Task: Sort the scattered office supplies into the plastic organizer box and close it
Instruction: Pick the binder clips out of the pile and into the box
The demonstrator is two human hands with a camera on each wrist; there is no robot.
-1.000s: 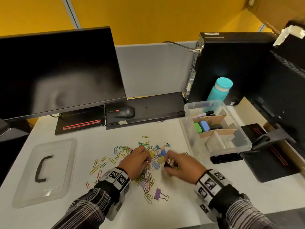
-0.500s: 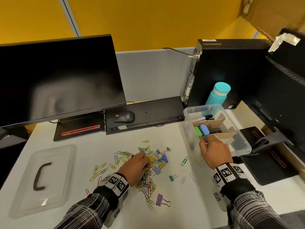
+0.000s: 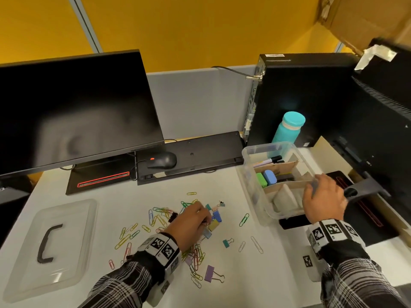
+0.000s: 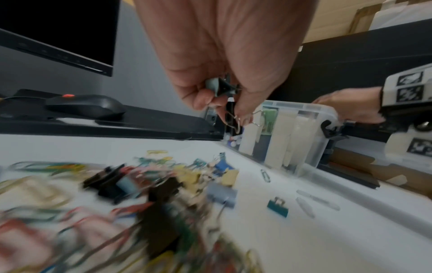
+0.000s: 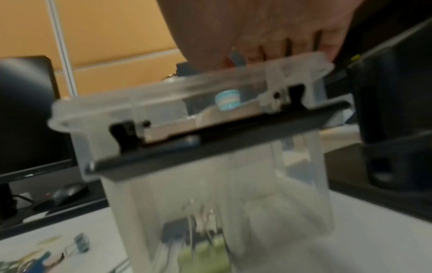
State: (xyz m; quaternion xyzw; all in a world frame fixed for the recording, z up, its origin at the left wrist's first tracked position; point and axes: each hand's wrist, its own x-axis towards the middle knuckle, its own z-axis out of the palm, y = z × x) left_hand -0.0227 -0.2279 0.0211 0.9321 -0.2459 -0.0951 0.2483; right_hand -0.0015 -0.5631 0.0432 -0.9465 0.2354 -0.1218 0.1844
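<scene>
Partly done: organizer box [image 3: 251, 172] at 3 o'clock on the table [image 3: 278, 274] holds some items. Right hand [image 3: 322, 200] over its near compartments, grip contents unclear. Left hand [image 3: 189, 225] pinches binder clips [image 4: 221, 87] over the pile [image 3: 160, 218]. Lid [image 3: 26, 258] off at 9 o'clock.

White desk [image 3: 278, 274] under scattered clips [image 3: 195, 252], organizer box [image 3: 251, 187], lid [image 3: 73, 241].

The strip of surface [image 3: 233, 274] between the clip pile [image 3: 195, 221] and the organizer box [image 3: 251, 174] is passable, with loose clips scattered on it. The computer tower [image 3: 300, 90] and monitor arm [image 3: 367, 185] close off the box's far and right sides; its open top gives access from above.
</scene>
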